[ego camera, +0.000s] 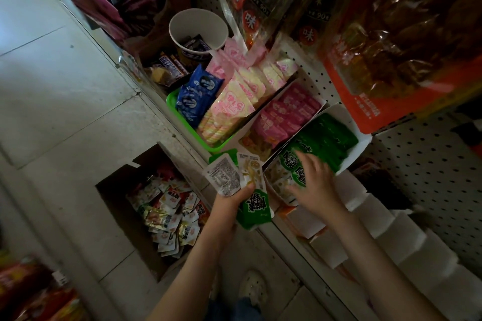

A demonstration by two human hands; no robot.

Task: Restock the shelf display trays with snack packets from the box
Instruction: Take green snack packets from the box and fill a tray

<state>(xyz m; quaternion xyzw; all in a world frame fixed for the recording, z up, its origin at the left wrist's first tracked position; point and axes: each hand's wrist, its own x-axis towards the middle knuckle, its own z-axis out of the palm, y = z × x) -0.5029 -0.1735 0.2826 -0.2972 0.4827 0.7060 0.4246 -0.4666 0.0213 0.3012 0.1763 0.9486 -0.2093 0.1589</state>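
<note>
Shelf tray (364,139): I am settling green packets (327,135) with spread right hand (317,180); left hand (235,197) gripping a stack (224,177), due next.

Left hand (236,197) grips green packets (254,210); right hand (314,181) rests in tray (362,147).

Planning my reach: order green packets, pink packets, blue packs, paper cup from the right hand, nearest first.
1. Green packets, under the right hand.
2. Pink packets, right alongside.
3. Blue packs, in green basket.
4. Paper cup, farthest back.
</note>
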